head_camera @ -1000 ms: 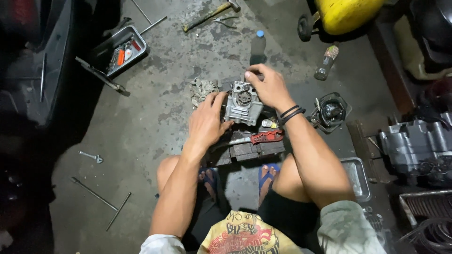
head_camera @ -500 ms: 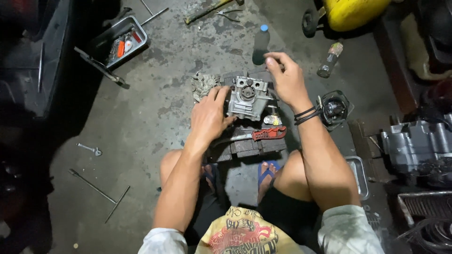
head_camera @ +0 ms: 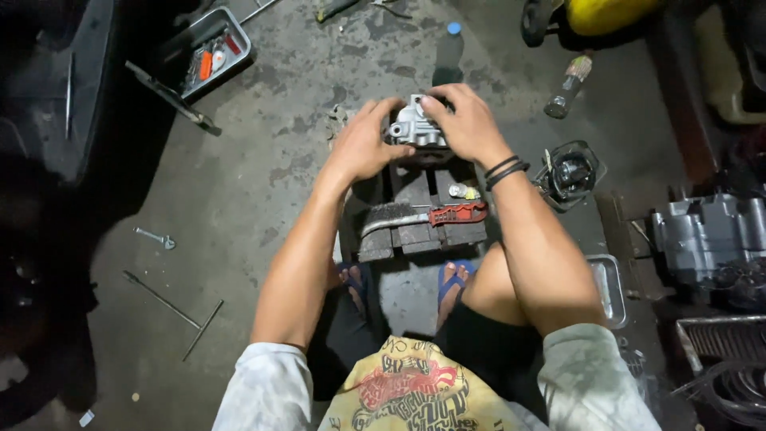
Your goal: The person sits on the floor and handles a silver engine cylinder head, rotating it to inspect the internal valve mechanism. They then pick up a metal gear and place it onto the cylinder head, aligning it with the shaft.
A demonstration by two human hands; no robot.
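Left hand (head_camera: 363,148) cupped on left flank of engine part (head_camera: 416,128), fingers wrapped, firm hold. Right hand (head_camera: 469,124) closed over top and right side of same part. Part sits between both hands, on block (head_camera: 415,191). Wire brush (head_camera: 423,217) just below wrists, on block. Judgement: keep part seated flat, grip even both sides, thumbs off machined faces, turn slowly.

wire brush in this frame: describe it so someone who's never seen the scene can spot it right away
Start at the dark wooden block on the concrete floor between the person's knees, below the grey metal engine part held by both hands. The wire brush lies flat across that block, bristles toward the left arm. Its red handle sets it apart from everything else on the block.
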